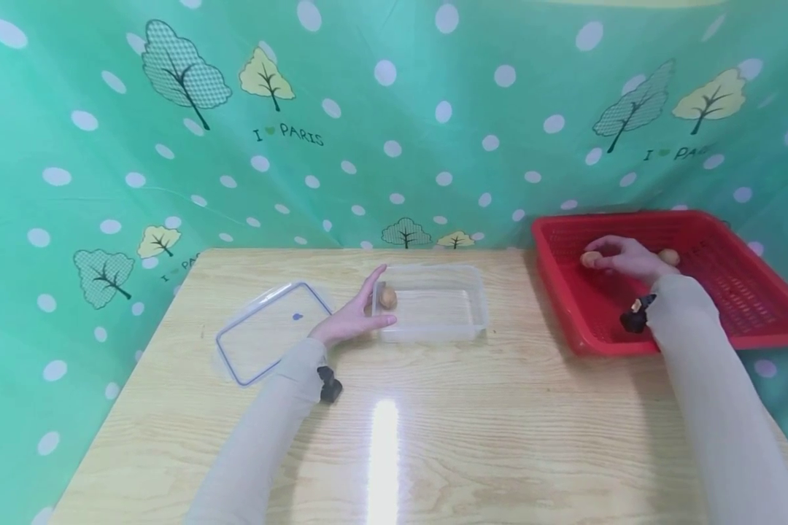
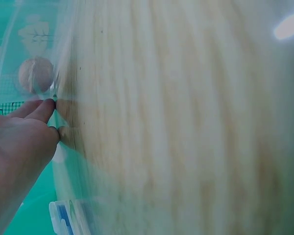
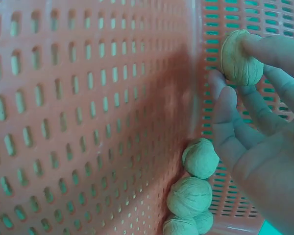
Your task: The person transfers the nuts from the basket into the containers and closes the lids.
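Note:
In the red basket (image 1: 578,332), my right hand (image 1: 630,260) holds a walnut (image 3: 239,61) with its fingertips. More walnuts (image 3: 188,197) lie against the basket wall below that hand in the right wrist view. My left hand (image 1: 351,317) rests at the left end of a clear plastic container (image 1: 433,334), fingers spread and thumb near the front corner. One walnut (image 1: 388,297) sits inside the container at its left end. The left wrist view shows the fingertips (image 2: 48,105) beside the container wall, close to that walnut.
A clear lid with a blue seal (image 1: 256,328) lies on the wooden table (image 1: 473,430), left of the container and beside my left forearm. Behind the table hangs a green dotted cloth (image 1: 433,182). The basket's raised rim surrounds my right hand.

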`<state>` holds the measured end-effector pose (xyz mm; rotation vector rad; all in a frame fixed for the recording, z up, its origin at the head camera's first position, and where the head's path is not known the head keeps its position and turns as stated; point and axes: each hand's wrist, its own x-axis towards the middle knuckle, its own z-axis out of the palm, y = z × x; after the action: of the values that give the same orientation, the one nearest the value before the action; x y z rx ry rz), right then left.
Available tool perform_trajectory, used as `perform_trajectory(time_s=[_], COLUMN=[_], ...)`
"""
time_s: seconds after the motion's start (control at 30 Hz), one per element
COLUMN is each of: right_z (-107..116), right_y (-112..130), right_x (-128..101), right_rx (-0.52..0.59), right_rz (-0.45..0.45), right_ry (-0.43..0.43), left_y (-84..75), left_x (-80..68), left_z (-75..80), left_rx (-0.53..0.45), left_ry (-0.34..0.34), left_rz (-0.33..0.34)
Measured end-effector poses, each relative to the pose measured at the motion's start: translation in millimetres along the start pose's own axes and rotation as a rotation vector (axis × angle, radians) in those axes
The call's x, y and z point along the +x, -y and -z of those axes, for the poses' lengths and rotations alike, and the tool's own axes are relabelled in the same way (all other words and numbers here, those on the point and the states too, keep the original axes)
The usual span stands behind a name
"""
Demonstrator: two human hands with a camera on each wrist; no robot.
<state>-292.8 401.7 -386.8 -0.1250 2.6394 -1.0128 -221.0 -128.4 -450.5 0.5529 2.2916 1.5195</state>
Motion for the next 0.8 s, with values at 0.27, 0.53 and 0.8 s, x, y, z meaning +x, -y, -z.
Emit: perform_trajectory(time_s=[0.27, 0.53, 0.8], right_z=[2, 1, 1], right_y=[8, 29, 53], right_x=[-4, -12, -21], right_rx=[0.080, 0.115, 0.114], right_rz=[0.023, 0.022, 0.036], right_ry=[-0.062, -0.115, -0.125], left_y=[-1.0, -2.7, -3.2], left_x=[-1.3, -2.1, -1.7], left_z=[-0.7, -0.8, -1.0], left_rx=[-0.033, -0.022, -0.008], left_ry=[-0.003, -0.003, -0.005], left_rz=[-0.011, -0.010, -0.005])
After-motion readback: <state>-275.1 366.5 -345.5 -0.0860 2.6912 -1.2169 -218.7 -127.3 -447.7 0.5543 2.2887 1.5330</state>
